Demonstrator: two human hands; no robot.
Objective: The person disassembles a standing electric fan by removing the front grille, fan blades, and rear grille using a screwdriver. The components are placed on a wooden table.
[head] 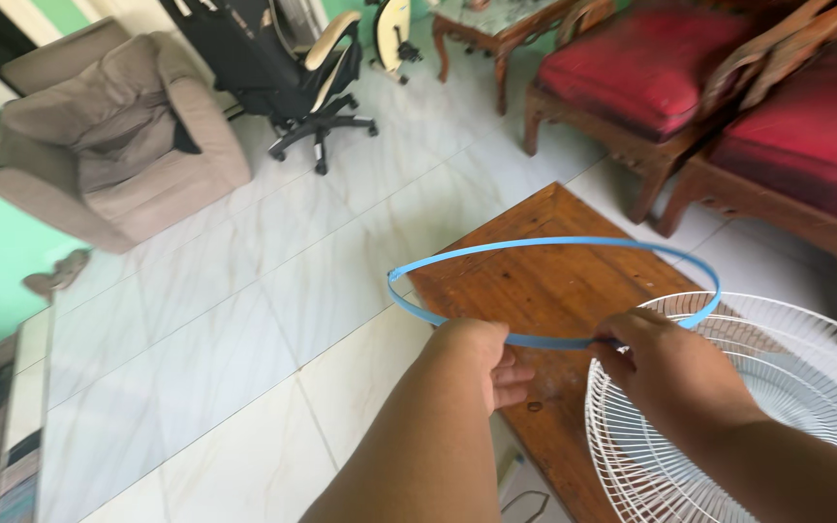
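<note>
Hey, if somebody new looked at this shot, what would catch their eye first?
Most likely the thin blue ring, held out over the wooden table by the left hand and the right hand at its near edge. Next, the white wire fan guard at lower right, then the red-cushioned wooden chairs behind.

left hand (477, 363) – pinches near edge of blue ring band (554, 242) | right hand (666, 368) – grips same band just beside it | band held above wooden bench (544, 281) | white wire fan guard (787, 387) on bench, under right hand
</note>
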